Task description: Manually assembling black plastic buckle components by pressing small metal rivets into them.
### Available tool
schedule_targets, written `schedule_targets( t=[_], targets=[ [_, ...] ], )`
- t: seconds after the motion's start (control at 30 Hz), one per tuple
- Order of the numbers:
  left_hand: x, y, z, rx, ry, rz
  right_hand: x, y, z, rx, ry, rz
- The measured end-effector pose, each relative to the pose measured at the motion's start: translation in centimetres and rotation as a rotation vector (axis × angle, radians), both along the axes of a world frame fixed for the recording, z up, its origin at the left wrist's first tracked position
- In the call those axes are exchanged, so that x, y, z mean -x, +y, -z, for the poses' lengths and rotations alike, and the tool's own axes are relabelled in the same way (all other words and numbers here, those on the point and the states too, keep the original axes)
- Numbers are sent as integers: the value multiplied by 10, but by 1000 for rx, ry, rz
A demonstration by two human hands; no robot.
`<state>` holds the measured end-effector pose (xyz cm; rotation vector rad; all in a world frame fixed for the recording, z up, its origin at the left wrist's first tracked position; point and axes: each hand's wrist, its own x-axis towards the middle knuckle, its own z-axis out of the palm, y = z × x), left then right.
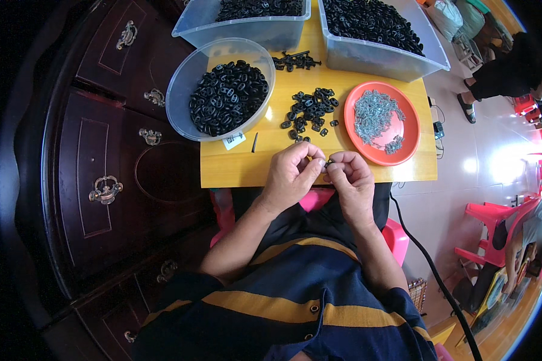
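Close together over the table's near edge, my left hand [289, 174] and my right hand [352, 180] pinch a small black plastic piece [328, 163] between thumbs and fingertips. Most of the piece is covered by the fingers, so its exact shape cannot be made out. Just beyond the hands lies a loose pile of small black oval pieces with holes [310, 109]. To the right, an orange-red plate [413, 141] carries many small silvery metal clips [374, 114]. A thin dark stick [255, 142] rests on the table left of my hands.
A round clear tub [177, 99] of black ovals stands at the left of the yellow table [235, 168]. Two rectangular bins [247, 35] [373, 60] of black parts fill the back. Dark drawers [90, 180] flank the left. A person sits near pink chairs [494, 222] at right.
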<state>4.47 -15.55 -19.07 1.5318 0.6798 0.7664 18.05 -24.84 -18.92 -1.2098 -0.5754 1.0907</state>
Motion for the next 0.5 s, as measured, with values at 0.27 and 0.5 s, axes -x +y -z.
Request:
schedule_targets(
  t=[0.27, 0.5],
  targets=[
    [1, 2, -7, -83, 54, -6, -2, -1, 6, -12, -332, 12],
    [3, 3, -1, 29, 79, 43, -10, -6, 12, 29, -304, -68]
  ],
)
